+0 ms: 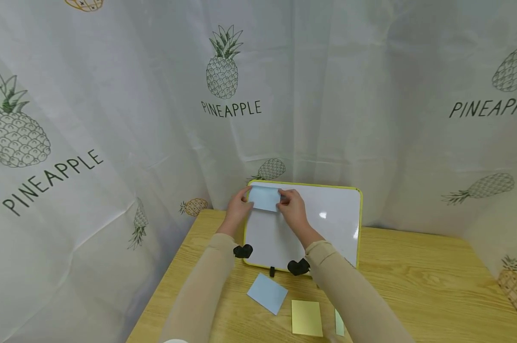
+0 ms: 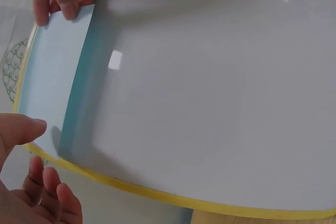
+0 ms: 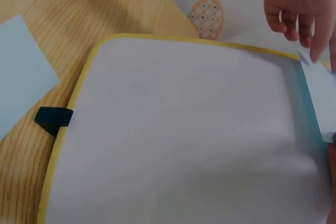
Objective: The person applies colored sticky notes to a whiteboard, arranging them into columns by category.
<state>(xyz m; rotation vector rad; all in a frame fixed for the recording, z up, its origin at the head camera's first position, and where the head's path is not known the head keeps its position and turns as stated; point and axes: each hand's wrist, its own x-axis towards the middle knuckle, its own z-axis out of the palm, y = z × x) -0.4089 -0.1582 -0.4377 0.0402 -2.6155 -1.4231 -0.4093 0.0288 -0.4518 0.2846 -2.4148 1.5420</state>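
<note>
A light blue sticky note [image 1: 264,198] lies against the upper left corner of a yellow-rimmed whiteboard [image 1: 318,224]. My left hand [image 1: 238,206] holds its left edge, thumb [image 2: 23,128] over the front and other fingers curled beyond the board's rim. Opposite, my right hand [image 1: 291,207] pinches the right edge; in the left wrist view its fingertips [image 2: 68,10] overlap the paper. The lower edge of the note stands slightly off the board, casting a bluish shadow. In the right wrist view, the note [image 3: 320,95] is partly cut off.
On the wooden table [image 1: 412,281], a second blue paper [image 1: 267,293], a yellow sticky pad [image 1: 307,318] and a pale green strip [image 1: 339,323] lie before the board. A dark clip-like foot [image 3: 54,119] juts from the board's lower rim. A pineapple-print curtain [image 1: 327,95] hangs behind.
</note>
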